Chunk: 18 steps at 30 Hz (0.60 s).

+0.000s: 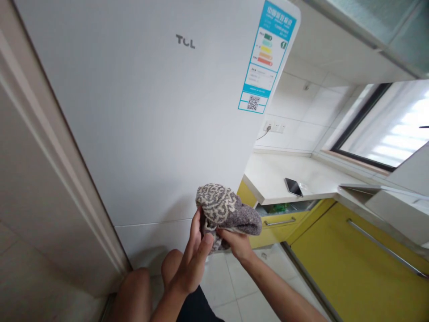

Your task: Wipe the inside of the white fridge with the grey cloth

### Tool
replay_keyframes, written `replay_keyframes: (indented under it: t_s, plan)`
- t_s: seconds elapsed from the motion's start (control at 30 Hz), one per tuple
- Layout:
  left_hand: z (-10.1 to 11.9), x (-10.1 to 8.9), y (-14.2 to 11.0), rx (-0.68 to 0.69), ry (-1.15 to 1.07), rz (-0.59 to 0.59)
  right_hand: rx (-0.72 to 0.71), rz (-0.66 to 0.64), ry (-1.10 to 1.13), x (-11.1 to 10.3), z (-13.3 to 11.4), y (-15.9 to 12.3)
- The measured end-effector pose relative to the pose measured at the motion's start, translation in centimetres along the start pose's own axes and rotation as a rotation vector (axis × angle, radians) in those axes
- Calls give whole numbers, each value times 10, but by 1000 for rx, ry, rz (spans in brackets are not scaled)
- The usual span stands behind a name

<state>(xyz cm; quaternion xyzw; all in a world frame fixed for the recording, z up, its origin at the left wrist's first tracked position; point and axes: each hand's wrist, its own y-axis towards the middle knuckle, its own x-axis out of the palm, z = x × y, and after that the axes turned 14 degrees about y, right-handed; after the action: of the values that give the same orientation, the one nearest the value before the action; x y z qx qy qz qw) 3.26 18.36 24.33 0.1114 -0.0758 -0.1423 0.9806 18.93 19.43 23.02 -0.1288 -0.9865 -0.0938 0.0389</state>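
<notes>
A bunched, folded cloth (217,203), grey-brown with a cream scroll pattern, is held up in front of the white refrigerator door (150,134). My left hand (196,255) grips its left side, thumb in front and fingers behind. From the lower right, my right hand (236,241) is closed on the cloth, its fingers mostly hidden in the folds. The cloth's plain grey-brown end sticks out to the right above my right wrist.
Right of the refrigerator runs a white counter (275,167) with a dark phone-like device (293,187) on it. Yellow cabinets (321,255) with metal handles stand below. A plug sits in the wall socket (269,127). A window (385,129) is at far right, and floor tiles (231,281) lie below.
</notes>
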Motion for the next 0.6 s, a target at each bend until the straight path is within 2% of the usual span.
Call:
replay_keyframes:
  t_s: [0.1, 0.17, 0.23, 0.3, 0.37, 0.47, 0.53, 0.6]
  plan:
    - [-7, 2, 3, 27, 94, -4, -32, 135, 2, -27, -9, 16]
    - [-23, -7, 1, -2, 175, 23, -111, 216, 4, -52, -17, 30]
    - [-47, -23, -3, -90, 238, 48, -207, 325, -10, -82, -26, 48]
    - [-79, -43, -11, -207, 305, 92, -314, 473, -89, -113, -38, 71]
    - [-114, -65, -22, -335, 370, 180, -389, 551, -267, -142, -51, 100]
    - [-162, -103, -46, -423, 498, 286, -496, 540, -440, -176, -66, 145]
    - [-188, -132, -66, -422, 673, 331, -485, 534, -601, -191, -69, 171]
    - [-210, -161, -89, -377, 934, 338, -377, 503, -826, -201, -65, 192]
